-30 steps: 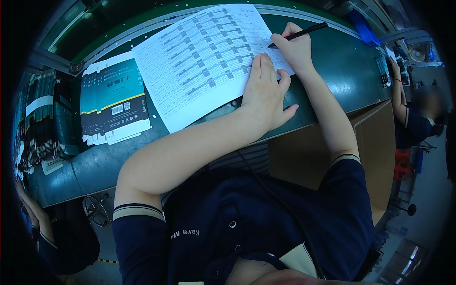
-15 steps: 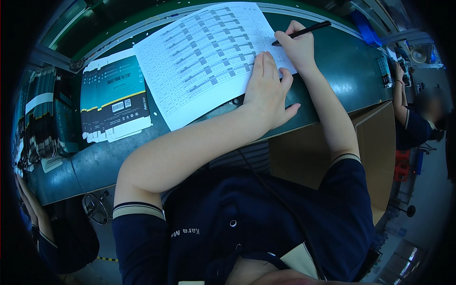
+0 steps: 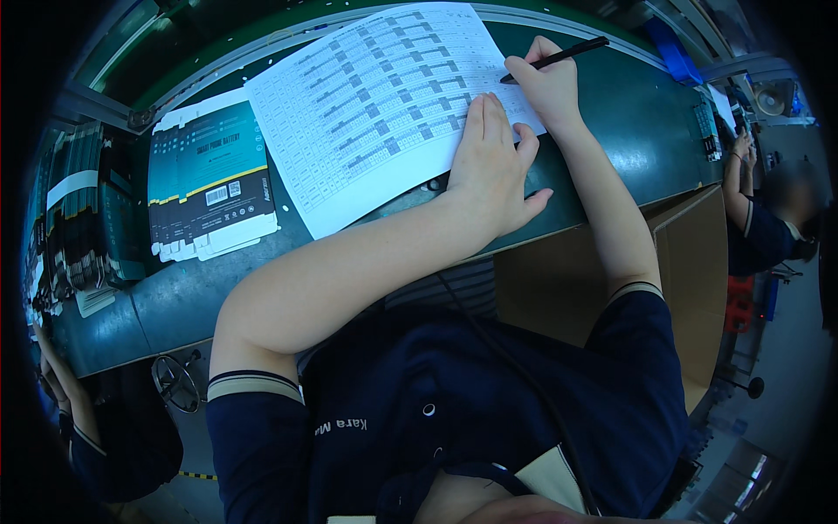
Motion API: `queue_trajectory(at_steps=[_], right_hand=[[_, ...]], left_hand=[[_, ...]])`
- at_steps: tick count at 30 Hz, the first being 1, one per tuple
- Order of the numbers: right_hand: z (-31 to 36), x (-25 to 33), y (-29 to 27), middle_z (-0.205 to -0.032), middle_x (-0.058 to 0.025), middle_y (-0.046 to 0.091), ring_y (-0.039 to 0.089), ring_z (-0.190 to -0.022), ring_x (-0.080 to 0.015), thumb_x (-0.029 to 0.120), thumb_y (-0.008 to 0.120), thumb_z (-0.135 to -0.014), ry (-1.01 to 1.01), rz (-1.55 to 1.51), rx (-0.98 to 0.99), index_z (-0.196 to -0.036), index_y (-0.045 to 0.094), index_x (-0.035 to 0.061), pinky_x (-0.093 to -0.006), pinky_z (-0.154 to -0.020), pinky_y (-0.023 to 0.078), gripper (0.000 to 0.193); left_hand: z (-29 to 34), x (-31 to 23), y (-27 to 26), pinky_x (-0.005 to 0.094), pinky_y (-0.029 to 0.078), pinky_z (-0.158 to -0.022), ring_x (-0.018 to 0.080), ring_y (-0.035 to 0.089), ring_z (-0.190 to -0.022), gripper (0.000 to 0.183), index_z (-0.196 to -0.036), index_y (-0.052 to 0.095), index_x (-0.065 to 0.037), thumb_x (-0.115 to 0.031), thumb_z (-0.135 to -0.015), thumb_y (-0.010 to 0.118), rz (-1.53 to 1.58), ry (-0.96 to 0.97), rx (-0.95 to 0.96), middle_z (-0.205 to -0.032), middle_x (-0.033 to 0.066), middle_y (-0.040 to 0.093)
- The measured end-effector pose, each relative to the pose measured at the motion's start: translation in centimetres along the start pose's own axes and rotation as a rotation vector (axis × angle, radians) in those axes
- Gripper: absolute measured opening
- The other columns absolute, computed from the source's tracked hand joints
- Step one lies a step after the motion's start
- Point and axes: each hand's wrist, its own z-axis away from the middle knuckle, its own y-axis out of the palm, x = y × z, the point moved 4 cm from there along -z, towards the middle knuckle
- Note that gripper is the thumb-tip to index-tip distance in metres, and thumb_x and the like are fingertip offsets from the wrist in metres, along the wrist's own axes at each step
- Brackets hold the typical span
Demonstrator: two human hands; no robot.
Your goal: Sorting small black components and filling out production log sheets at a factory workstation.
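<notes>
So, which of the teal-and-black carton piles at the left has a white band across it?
The far-left pile: a white band crosses it. The other pile, right beside the printed sheet, shows no such band.

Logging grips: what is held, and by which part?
Right hand: a black pen, held near its tip. Left hand: nothing gripped, laid partly over the printed sheet.

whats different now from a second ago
The right hand, holding a black pen, has shifted slightly right. The co-worker's hand at far right has drawn back toward their body. Nothing else was visibly grasped or released. The left hand still rests on the printed sheet, beside the flat cartons.
</notes>
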Motion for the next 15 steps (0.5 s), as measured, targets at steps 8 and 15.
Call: queue_trajectory(at_steps=[8, 15], right_hand=[[0.03, -0.12, -0.09, -0.054, -0.0043, 0.052, 0.053, -0.050, -0.0100, 0.013, 0.069, -0.071, -0.021, 0.000, -0.022, -0.062, 0.046, 0.0035, -0.0258, -0.047, 0.042, 0.027], [0.04, 0.01, -0.17, -0.054, -0.0050, 0.052, 0.052, -0.050, -0.0104, 0.013, 0.068, -0.071, -0.036, 0.025, -0.034, -0.062, 0.046, 0.0033, -0.0262, -0.047, 0.042, 0.025]], left_hand=[[0.00, 0.00, 0.08, 0.0491, 0.017, -0.110, 0.0476, 0.035, -0.126, 0.073, -0.124, 0.047, 0.002, -0.060, -0.085, 0.041, 0.003, -0.009, 0.004, -0.128, 0.0390, 0.042], [0.06, -0.04, 0.04, 0.0492, 0.017, -0.110, 0.0475, 0.035, -0.126, 0.073, -0.124, 0.047, 0.002, -0.060, -0.085, 0.042, 0.001, -0.004, -0.002, -0.128, 0.0389, 0.042]])
